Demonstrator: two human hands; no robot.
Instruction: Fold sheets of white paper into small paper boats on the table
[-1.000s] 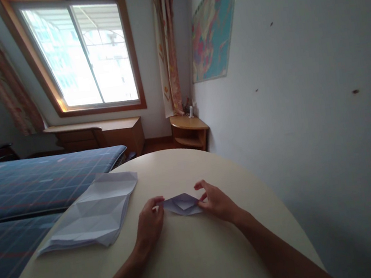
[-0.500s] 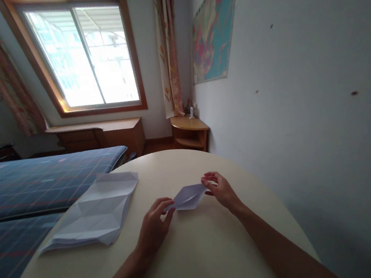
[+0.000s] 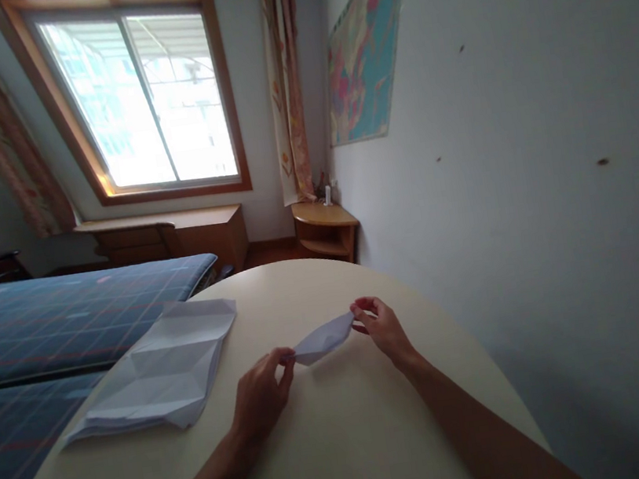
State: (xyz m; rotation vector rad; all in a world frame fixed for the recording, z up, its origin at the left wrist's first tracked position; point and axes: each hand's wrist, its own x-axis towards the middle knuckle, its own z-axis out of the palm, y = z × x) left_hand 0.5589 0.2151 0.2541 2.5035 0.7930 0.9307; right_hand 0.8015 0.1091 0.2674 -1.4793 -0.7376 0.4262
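A folded piece of white paper point(image 3: 322, 340), long and pointed at both ends, is stretched between my two hands above the table. My left hand point(image 3: 262, 390) pinches its left tip between thumb and fingers. At the opposite end, my right hand point(image 3: 380, 328) grips the right tip with thumb and index finger, the other fingers curled. Both tips are partly covered by the fingertips. To the left lies a stack of creased white paper sheets point(image 3: 154, 374), apart from my hands.
The round cream table point(image 3: 348, 442) fills the foreground. A mattress with blue plaid cover point(image 3: 68, 314) borders it on the left, and a white wall point(image 3: 536, 256) rises at the right. Beyond stand a wooden corner shelf point(image 3: 324, 213) and a desk point(image 3: 204, 228) under the window.
My hands have drawn slightly apart, the left one shifting a little left. The folded paper has become longer and narrower, and the opening seen in its middle has closed up.
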